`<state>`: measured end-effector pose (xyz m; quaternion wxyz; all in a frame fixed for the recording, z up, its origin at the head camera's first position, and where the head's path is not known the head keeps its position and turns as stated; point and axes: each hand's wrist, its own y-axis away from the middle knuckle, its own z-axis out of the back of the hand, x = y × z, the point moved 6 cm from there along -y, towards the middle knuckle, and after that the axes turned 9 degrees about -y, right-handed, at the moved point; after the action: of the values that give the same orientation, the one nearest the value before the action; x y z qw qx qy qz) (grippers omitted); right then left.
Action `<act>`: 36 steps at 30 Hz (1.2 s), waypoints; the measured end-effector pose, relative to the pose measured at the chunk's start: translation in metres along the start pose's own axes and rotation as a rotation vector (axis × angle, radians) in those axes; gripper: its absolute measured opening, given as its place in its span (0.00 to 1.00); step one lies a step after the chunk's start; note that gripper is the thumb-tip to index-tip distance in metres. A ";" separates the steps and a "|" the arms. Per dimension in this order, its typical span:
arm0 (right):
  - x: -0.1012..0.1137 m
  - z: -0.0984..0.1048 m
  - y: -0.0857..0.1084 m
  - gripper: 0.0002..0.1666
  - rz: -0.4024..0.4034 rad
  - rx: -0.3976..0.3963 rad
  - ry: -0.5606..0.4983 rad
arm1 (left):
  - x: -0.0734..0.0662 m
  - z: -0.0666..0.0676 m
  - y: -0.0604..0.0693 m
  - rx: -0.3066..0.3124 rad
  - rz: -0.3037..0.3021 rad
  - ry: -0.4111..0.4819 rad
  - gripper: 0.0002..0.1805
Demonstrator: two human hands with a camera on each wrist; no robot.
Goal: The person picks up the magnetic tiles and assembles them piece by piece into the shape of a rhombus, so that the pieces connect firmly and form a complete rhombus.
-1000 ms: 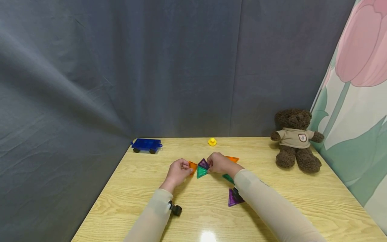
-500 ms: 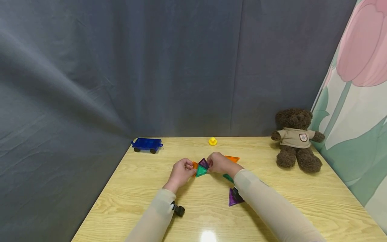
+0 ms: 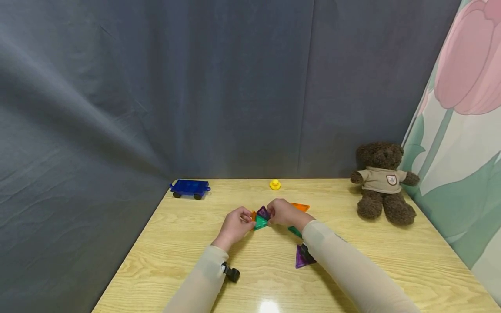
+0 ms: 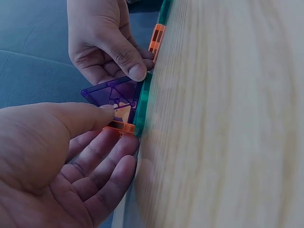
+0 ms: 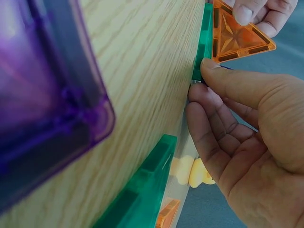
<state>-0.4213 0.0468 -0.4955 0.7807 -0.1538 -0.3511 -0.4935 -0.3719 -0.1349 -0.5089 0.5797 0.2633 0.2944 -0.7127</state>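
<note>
Near the table's middle, the left hand (image 3: 234, 226) pinches an orange triangular tile (image 5: 237, 35), which stands upright against the edge of a green tile (image 3: 260, 223) lying on the table. A purple tile (image 3: 263, 212) stands tilted beside the orange one, seen also in the left wrist view (image 4: 114, 93). The right hand (image 3: 285, 214) holds the near corner of the green and purple tiles between thumb and fingers; in the right wrist view its thumb (image 5: 228, 80) presses the green tile (image 5: 203, 47).
Right of the hands lie another orange tile (image 3: 300, 207), a green tile (image 3: 295, 231) and a purple tile (image 3: 303, 257), partly under the right arm. A blue wheeled base (image 3: 190, 187), a yellow duck (image 3: 275, 184) and a brown teddy bear (image 3: 379, 182) stand along the back.
The left hand has moved right with the orange tile, bringing it against the green and purple tiles. The right hand has stayed nearly still.
</note>
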 end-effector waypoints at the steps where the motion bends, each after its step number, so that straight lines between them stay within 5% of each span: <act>1: 0.000 0.000 0.000 0.12 -0.002 0.001 -0.007 | 0.000 0.000 0.000 0.001 0.000 0.000 0.11; 20: 0.005 0.003 0.000 0.11 0.078 -0.005 -0.005 | 0.003 -0.004 -0.004 0.009 0.015 0.042 0.11; 36: 0.004 0.001 0.000 0.11 0.059 0.007 -0.030 | 0.003 -0.006 -0.003 0.036 0.001 0.062 0.12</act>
<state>-0.4206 0.0449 -0.4915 0.7900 -0.1686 -0.3599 -0.4668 -0.3756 -0.1324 -0.5147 0.5657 0.2956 0.2995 -0.7092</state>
